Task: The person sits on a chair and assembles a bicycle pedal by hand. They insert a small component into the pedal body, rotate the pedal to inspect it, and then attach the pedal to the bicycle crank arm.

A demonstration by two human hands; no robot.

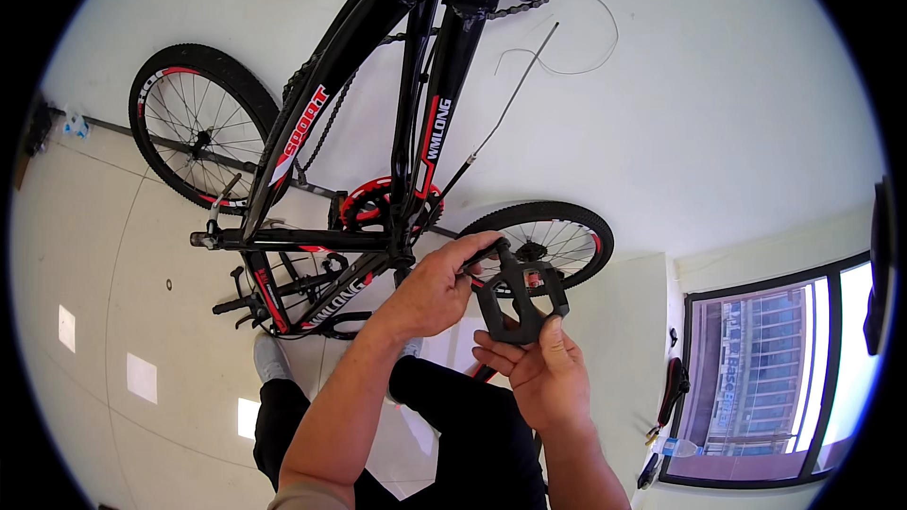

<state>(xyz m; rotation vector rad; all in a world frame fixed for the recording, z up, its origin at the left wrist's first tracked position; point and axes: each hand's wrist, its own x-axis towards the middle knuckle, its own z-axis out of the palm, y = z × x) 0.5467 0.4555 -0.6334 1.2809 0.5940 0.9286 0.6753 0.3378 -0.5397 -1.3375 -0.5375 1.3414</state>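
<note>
My right hand [553, 378] grips a black bicycle pedal [519, 295] by its near lower edge, thumb on top and fingers beneath. The pedal has open gaps and a small reflector. My left hand [435, 288] is closed at the pedal's spindle end, its fingers round what looks like the end of a black crank arm [486, 251], mostly hidden by the hand. Just beyond my hands stands a black bicycle frame [335, 45] with red and white markings. A red and black chainring [351, 203] sits on it, left of my left hand.
One wheel [231, 74] leans by the wall at left, another [590, 215] behind the pedal. A bare cable [515, 85] sticks out from the frame near the white wall. Handlebars [248, 302] rest low at left. Tools [673, 387] and a bottle [682, 448] lie near the window.
</note>
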